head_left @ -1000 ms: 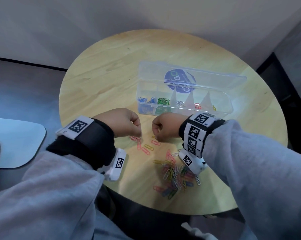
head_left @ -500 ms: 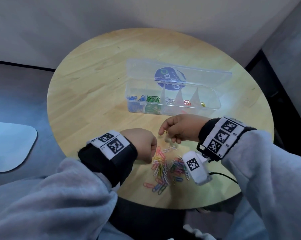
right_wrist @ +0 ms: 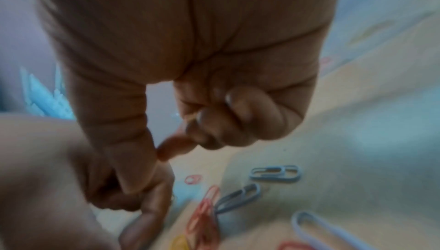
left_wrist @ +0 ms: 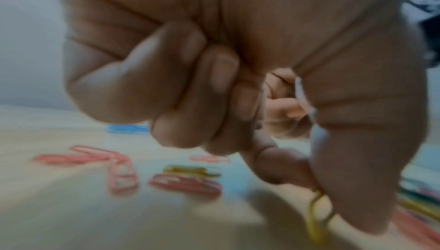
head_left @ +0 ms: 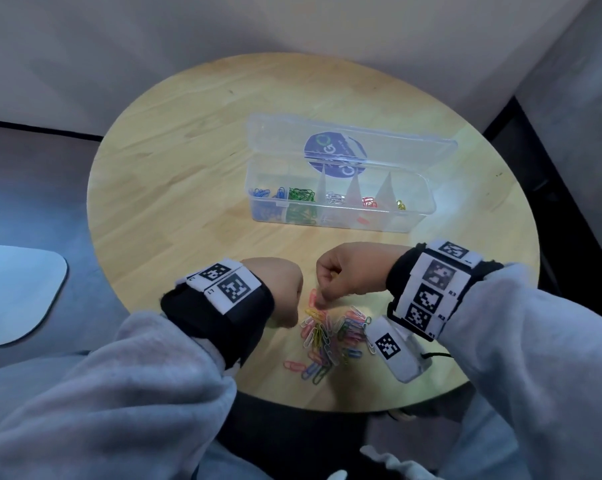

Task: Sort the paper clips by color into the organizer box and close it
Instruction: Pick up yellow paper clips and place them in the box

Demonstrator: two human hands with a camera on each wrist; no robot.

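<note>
Left hand (left_wrist: 238,84): fingers curled, thumb and index pinching a yellow clip (left_wrist: 317,220) at the tabletop (head_left: 188,150). A white clip looks tucked in the palm too, but it's blurry. Right hand (head_left: 348,271): fingers curled, thumb and index tips together low over the pile; can't tell if anything is between them.

Both hands sit at the far edge of the loose pile (head_left: 330,337), near edge of the tabletop, centre. Pile is a mixed tangle: pink, yellow, white, blue, green, purple clips, overlapping. A few pink strays lie just beyond it.

Organizer box (head_left: 413,216) is further back and right, well apart from the hands, lid (head_left: 396,147) open and standing up at the far side. Compartments left to right: blue, green, white, red, one or two yellow. Blue and green look fullest.

Judgement: sorting is partway, with dozens still loose. Left to do: clear the pile, then shut the lid.
</note>
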